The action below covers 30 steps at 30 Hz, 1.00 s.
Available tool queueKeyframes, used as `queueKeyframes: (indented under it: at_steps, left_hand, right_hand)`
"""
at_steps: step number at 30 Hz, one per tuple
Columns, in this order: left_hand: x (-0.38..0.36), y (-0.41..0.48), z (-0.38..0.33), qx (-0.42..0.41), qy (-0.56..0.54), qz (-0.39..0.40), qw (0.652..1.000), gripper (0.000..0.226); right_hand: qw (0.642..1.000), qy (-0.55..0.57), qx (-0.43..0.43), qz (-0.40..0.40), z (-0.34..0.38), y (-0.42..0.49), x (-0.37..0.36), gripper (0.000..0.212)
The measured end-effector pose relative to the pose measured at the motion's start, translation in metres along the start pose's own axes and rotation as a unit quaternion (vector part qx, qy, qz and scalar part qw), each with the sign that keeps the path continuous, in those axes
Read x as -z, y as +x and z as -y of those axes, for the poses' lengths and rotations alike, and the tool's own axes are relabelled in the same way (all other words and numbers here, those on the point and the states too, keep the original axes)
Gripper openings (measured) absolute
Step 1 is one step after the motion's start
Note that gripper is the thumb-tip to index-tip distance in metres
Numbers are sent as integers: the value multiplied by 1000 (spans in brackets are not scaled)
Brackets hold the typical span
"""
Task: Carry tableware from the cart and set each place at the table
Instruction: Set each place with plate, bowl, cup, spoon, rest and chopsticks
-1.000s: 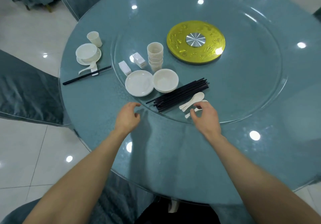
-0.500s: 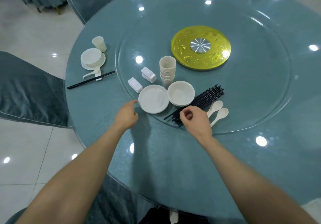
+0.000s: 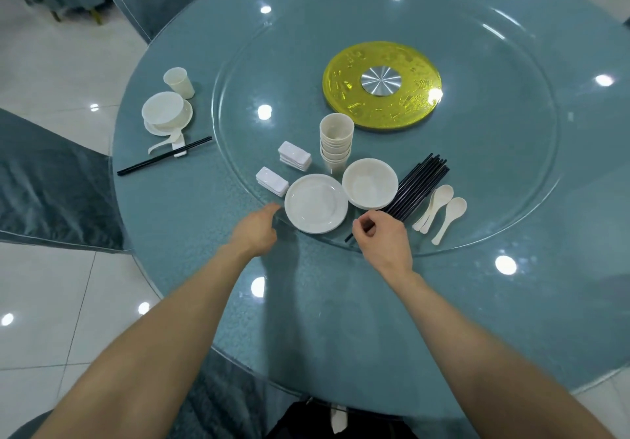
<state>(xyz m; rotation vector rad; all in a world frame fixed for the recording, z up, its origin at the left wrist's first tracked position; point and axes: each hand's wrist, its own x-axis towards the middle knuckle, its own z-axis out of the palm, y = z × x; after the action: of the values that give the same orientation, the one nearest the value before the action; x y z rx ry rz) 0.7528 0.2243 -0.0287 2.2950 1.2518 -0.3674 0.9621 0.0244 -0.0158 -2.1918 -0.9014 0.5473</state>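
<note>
At the near rim of the clear glass turntable (image 3: 484,246), a bundle of black chopsticks (image 3: 419,184) lies slanting away to the right. The right hand (image 3: 383,237) sits over its near ends, thumb and curled fingers pinching the sticks; one tip pokes out just left of the hand. Two white ceramic spoons (image 3: 439,210) lie just right of that hand, apart from it.

Touching the bundle's left side is a white round bowl (image 3: 370,183), and beside that a flat white plate (image 3: 316,203). The left hand (image 3: 254,230) is loosely curled and holds nothing, its forefinger reaching to the turntable's rim just beside the plate; contact cannot be told.

Behind these stand a stack of cream cups (image 3: 335,145) and two small stacks of white rectangular rests (image 3: 295,155). A yellow disc hub (image 3: 419,104) marks the centre.

On the teal tabletop (image 3: 341,319), outside the glass at far left, one laid place setting (image 3: 163,111) sits near the edge. A broad bare band of tabletop runs between the arms and around to the right.
</note>
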Motion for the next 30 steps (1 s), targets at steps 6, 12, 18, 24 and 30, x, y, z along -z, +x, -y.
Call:
queueKeyframes:
  at_steps: [6,12,18,24,30]
  left_hand:
    - [-5,-6,-6,-5,2,1,1000,71]
    - [-6,-7,-16,-3,-8,-18,1000,60]
    - [-6,-5,-35,17,-22,-72,997,37]
    - [-11,-4,-49,53,-6,-132,990,50]
    - [-14,-3,-55,51,-9,-167,985,45]
  right_hand:
    - [1000,7,-26,-3,-4,-1,-5,15]
    - [996,-35,-77,-6,-7,5,-16,26]
    - [991,-39,-126,-25,-2,15,-29,37]
    - [988,-31,-144,-35,5,20,-38,38]
    - [989,-36,-141,-40,9,17,-42,32]
